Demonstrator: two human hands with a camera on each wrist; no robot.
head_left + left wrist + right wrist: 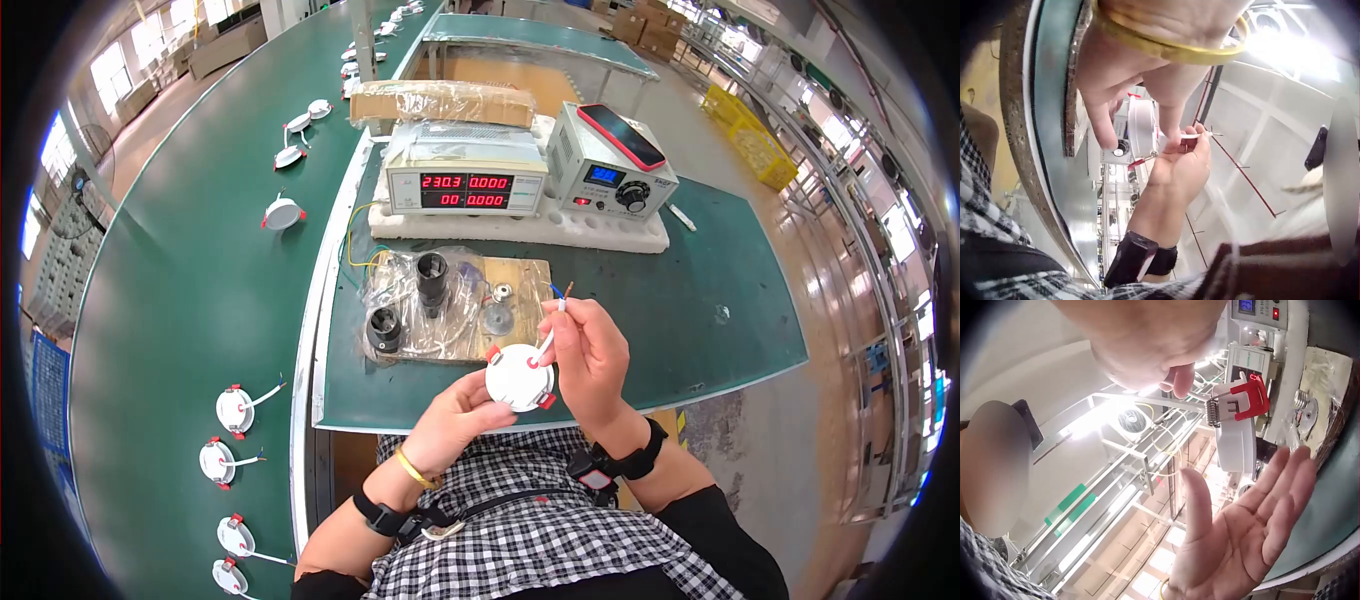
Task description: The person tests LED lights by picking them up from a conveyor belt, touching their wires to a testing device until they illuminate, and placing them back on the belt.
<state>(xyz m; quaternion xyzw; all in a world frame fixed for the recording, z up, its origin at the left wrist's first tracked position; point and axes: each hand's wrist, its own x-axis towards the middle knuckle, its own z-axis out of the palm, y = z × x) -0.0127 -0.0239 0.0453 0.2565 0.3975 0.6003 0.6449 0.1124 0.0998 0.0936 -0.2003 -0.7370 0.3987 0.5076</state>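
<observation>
Downlight [518, 378] on open left hand [455, 412]

A green counter [700, 300] carries a foam slab [600, 236] and a board [526, 276]. Lamps [283, 213] lie on the belt [180, 320] beside it.

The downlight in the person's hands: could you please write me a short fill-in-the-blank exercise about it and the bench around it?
1. The left hand supports the round downlight, whose spring clips are ____.
2. The right hand pinches the downlight's cable, whose sheath is ____.
3. The conveyor belt carrying more downlights is ____.
Missing words: red; white; green.
</observation>
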